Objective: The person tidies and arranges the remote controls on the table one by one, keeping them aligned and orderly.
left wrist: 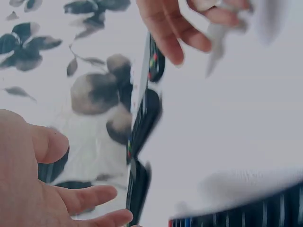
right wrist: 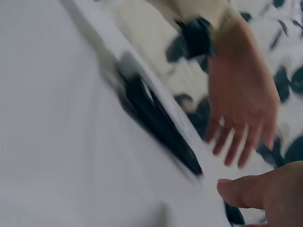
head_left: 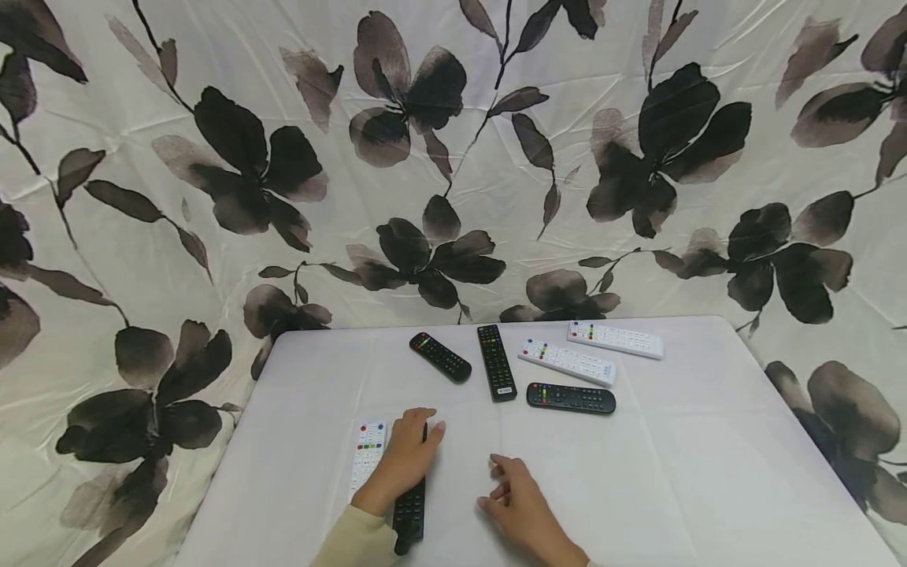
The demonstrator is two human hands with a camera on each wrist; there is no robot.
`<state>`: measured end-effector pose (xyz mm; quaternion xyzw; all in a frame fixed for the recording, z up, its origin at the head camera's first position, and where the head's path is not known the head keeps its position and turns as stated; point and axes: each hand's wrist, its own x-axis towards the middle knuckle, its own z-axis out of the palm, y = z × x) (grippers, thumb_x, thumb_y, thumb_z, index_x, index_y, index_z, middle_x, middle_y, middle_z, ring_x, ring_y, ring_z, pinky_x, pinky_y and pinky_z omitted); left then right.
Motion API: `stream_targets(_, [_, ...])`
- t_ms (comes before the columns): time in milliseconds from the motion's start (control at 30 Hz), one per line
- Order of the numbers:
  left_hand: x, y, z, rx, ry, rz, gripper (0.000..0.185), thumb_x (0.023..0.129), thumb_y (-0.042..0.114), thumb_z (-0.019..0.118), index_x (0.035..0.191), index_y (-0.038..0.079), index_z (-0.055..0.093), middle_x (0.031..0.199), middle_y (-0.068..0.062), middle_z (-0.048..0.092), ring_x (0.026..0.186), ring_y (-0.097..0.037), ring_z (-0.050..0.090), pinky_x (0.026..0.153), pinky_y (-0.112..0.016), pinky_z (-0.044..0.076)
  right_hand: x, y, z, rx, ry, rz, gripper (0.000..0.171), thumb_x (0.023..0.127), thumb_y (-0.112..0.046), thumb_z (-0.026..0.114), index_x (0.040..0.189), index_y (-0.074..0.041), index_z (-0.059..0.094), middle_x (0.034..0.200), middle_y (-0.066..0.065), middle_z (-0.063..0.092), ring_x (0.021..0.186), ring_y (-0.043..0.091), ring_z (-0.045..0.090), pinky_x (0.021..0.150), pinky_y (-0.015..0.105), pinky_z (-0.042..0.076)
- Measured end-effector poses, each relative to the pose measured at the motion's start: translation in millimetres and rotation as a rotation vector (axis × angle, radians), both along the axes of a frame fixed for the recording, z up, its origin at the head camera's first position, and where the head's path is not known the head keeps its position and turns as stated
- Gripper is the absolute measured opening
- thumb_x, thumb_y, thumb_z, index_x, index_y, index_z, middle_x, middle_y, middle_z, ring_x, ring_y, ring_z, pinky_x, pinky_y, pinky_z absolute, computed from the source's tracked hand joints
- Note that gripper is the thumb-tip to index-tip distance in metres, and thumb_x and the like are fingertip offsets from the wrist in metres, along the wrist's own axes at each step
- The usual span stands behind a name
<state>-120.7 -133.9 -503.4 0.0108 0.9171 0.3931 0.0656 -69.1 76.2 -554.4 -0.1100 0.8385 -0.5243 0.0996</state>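
Near the front of the white table [head_left: 708, 472], my left hand [head_left: 423, 425] lies flat over a long black remote [head_left: 409, 512], fingers straight and slightly spread. In the right wrist view the left hand [right wrist: 241, 94] hovers with spread fingers just above that black remote [right wrist: 161, 123]. A white remote [head_left: 368, 453] lies right beside the hand on its left. My right hand [head_left: 499, 480] rests on the bare tabletop to the right, fingers relaxed and holding nothing. The left wrist view is blurred, showing my left palm [left wrist: 42, 189].
Farther back lie several remotes: a black one [head_left: 440, 357], a second black one [head_left: 496, 362], two white ones [head_left: 567, 361] [head_left: 615, 339] and a third black one [head_left: 570, 398]. A floral cloth [head_left: 212, 197] hangs behind and around the table.
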Motion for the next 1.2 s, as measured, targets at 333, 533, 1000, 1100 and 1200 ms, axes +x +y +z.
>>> stream_targets(333, [-0.9, 51.7, -5.2, 0.161, -0.071, -0.095, 0.048, 0.110, 0.029, 0.048, 0.145, -0.004, 0.055, 0.151, -0.028, 0.047, 0.144, -0.050, 0.042, 0.118, -0.070, 0.036, -22.1, 66.3, 3.9, 0.106, 0.009, -0.268, 0.054, 0.094, -0.001, 0.075, 0.142, 0.008, 0.054, 0.120, 0.015, 0.062, 0.099, 0.019, 0.067, 0.086, 0.035, 0.062])
stream_targets(533, [-3.3, 79.2, -12.5, 0.245, -0.110, -0.098, 0.050, 0.110, 0.030, 0.047, 0.147, -0.003, 0.052, 0.147, -0.024, 0.051, 0.136, -0.045, 0.050, 0.114, -0.067, 0.042, -36.8, 95.5, 4.5, 0.142, 0.046, -0.344, 0.053, 0.096, -0.001, 0.072, 0.142, 0.013, 0.051, 0.121, 0.024, 0.059, 0.102, 0.028, 0.069, 0.088, 0.039, 0.062])
stream_targets(1000, [-25.0, 122.7, -30.3, 0.335, -0.120, 0.017, 0.056, 0.106, 0.026, 0.050, 0.148, -0.012, 0.048, 0.134, -0.025, 0.052, 0.130, -0.045, 0.052, 0.114, -0.064, 0.042, -68.1, 140.7, -3.4, 0.248, 0.034, -0.469, 0.063, 0.098, -0.004, 0.068, 0.148, 0.018, 0.038, 0.129, 0.035, 0.046, 0.109, 0.043, 0.062, 0.091, 0.052, 0.056])
stream_targets(1100, [-29.7, 129.5, -34.7, 0.325, -0.133, 0.010, 0.057, 0.106, 0.026, 0.050, 0.148, -0.013, 0.047, 0.133, -0.025, 0.051, 0.133, -0.046, 0.049, 0.116, -0.063, 0.040, -73.8, 146.0, -6.3, 0.258, 0.031, -0.486, 0.065, 0.098, -0.006, 0.068, 0.149, 0.019, 0.036, 0.129, 0.035, 0.044, 0.109, 0.043, 0.061, 0.091, 0.051, 0.055])
stream_targets(1200, [-32.7, 135.4, -37.2, 0.326, -0.137, 0.002, 0.058, 0.105, 0.025, 0.050, 0.147, -0.015, 0.046, 0.132, -0.026, 0.050, 0.132, -0.046, 0.049, 0.117, -0.062, 0.040, -78.9, 149.6, -7.7, 0.258, 0.039, -0.500, 0.065, 0.098, -0.007, 0.068, 0.148, 0.020, 0.036, 0.128, 0.036, 0.045, 0.105, 0.042, 0.061, 0.088, 0.047, 0.054])
